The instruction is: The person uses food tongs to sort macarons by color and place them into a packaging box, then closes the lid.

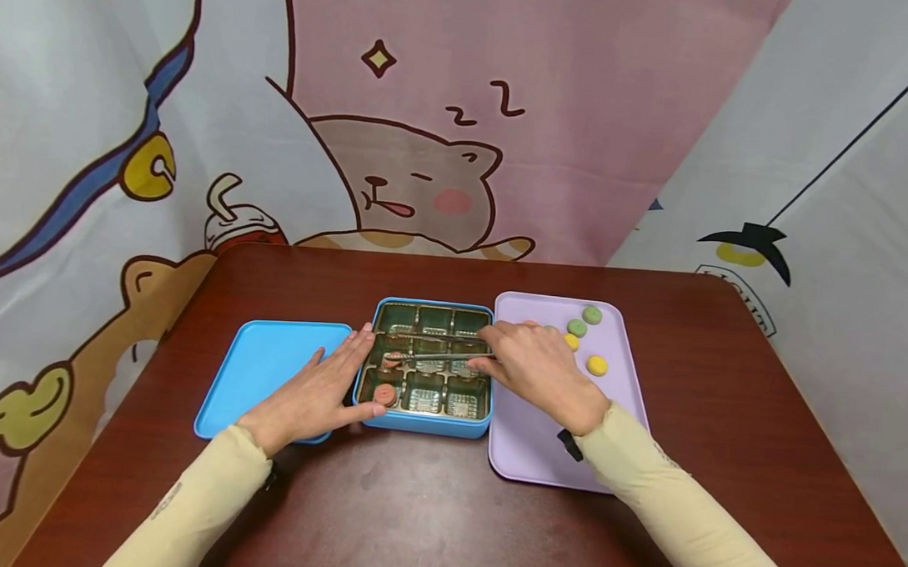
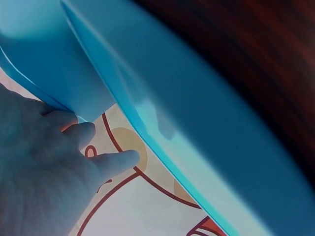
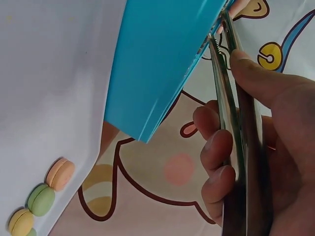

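**Tongs over box, left hand bracing**

While the left hand (image 1: 317, 395) lies flat with fingers straight, it spans the blue lid (image 1: 259, 368) and the left wall of the blue box (image 1: 427, 422), thumb along the front edge. Right hand (image 1: 535, 366) has its fingers clamped on metal tongs (image 1: 436, 356), tips over the middle-left cell, holding a pink macaron (image 1: 394, 359). Another pink macaron (image 1: 385, 393) sits in the front-left cell. Box stands on the counter (image 1: 431, 516) between lid and lilac tray (image 1: 531, 453), touching both. On the tray: two green macarons (image 1: 577, 327) and two yellow macarons (image 1: 597, 365) near its far right corner. Right wrist view also shows an orange one (image 3: 60, 173).
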Tool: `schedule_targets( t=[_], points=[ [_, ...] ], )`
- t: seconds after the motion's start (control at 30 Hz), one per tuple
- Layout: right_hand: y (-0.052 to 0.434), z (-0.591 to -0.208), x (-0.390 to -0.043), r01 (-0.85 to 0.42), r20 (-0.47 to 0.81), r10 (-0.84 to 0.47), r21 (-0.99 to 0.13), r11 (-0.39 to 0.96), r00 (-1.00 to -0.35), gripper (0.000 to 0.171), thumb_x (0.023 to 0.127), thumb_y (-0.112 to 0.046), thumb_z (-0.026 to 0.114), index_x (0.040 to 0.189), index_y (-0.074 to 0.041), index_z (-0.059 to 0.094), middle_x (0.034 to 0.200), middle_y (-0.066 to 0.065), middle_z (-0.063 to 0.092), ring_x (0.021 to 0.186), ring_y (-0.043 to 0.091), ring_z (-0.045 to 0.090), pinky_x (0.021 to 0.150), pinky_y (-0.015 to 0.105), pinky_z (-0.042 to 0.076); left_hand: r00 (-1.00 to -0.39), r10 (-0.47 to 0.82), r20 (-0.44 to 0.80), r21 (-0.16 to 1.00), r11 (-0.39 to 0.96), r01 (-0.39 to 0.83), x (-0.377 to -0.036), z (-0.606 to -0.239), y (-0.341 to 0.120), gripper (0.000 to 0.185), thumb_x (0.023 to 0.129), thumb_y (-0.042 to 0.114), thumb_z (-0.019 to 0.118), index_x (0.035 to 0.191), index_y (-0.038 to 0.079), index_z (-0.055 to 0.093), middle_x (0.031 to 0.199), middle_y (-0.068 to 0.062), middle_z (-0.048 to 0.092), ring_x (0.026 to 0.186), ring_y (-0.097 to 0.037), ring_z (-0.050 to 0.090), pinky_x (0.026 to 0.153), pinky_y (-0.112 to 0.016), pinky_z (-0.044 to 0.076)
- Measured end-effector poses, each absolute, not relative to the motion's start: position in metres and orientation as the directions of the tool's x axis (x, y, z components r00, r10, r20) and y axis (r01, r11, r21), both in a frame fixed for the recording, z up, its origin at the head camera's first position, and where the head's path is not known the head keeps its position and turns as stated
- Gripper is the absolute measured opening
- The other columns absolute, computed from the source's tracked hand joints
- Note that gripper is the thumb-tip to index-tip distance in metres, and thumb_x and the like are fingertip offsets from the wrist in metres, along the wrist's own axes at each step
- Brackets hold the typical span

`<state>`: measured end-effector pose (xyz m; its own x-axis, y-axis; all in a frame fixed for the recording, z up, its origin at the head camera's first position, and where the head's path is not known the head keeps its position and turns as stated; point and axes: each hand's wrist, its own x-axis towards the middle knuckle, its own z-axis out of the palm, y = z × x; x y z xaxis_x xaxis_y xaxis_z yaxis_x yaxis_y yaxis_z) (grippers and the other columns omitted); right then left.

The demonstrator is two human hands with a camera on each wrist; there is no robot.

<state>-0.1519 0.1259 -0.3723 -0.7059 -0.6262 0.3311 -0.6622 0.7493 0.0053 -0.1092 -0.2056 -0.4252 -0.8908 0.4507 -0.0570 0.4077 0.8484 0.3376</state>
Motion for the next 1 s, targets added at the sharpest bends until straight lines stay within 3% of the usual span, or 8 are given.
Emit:
schedule_targets(
  t=[0.3,0.43,0.67,0.87,1.0],
  points=[
    [0.141,-0.369,-0.146,-0.634,0.365,-0.569,-0.081,0.769,-0.736,0.040,0.088,-0.046,0.081,0.106,-0.011,0.075,0.085,-0.002,0.071,0.071,0.019,0.068,0.052,0.041,0.052,-0.890,0.451,-0.065,0.351,0.845,0.402,-0.110,-0.425,-0.204,0.110,0.093,0.076,0.054,0.167,0.005,0.013,0.174,-0.007,0.007,0.159,-0.030,0.012,0.119,-0.069,0.019],
    [0.156,-0.366,-0.141,-0.614,0.380,-0.533,-0.128,0.779,-0.756,0.037,0.090,-0.047,0.080,0.101,-0.013,0.070,0.080,-0.005,0.064,0.064,0.012,0.061,0.048,0.036,0.048,-0.891,0.450,-0.065,0.345,0.847,0.403,-0.109,-0.425,-0.205,0.110,0.093,0.076,0.053,0.166,0.004,0.013,0.174,-0.008,0.007,0.159,-0.030,0.013,0.119,-0.069,0.019],
    [0.187,-0.360,-0.129,-0.560,0.404,-0.454,-0.197,0.804,-0.794,0.044,0.091,-0.045,0.079,0.124,-0.016,0.073,0.088,-0.003,0.071,0.069,0.010,0.061,0.050,0.033,0.046,-0.890,0.452,-0.058,0.332,0.850,0.410,-0.108,-0.425,-0.206,0.111,0.093,0.077,0.052,0.166,0.004,0.013,0.174,-0.009,0.006,0.159,-0.031,0.013,0.119,-0.069,0.019],
    [0.211,-0.359,-0.123,-0.527,0.432,-0.399,-0.232,0.818,-0.809,0.034,0.088,-0.037,0.083,0.109,-0.013,0.073,0.080,-0.005,0.065,0.060,0.010,0.053,0.048,0.031,0.042,-0.891,0.451,-0.055,0.331,0.850,0.410,-0.108,-0.424,-0.206,0.111,0.093,0.077,0.053,0.166,0.003,0.014,0.174,-0.009,0.007,0.158,-0.032,0.014,0.118,-0.070,0.020],
    [0.227,-0.360,-0.121,-0.498,0.429,-0.373,-0.229,0.836,-0.823,0.036,0.086,-0.032,0.086,0.110,-0.009,0.073,0.076,-0.004,0.062,0.057,0.011,0.048,0.047,0.031,0.040,-0.890,0.453,-0.057,0.330,0.850,0.412,-0.109,-0.424,-0.205,0.110,0.093,0.076,0.053,0.166,0.003,0.014,0.174,-0.010,0.008,0.158,-0.034,0.015,0.118,-0.070,0.020]
  ],
)
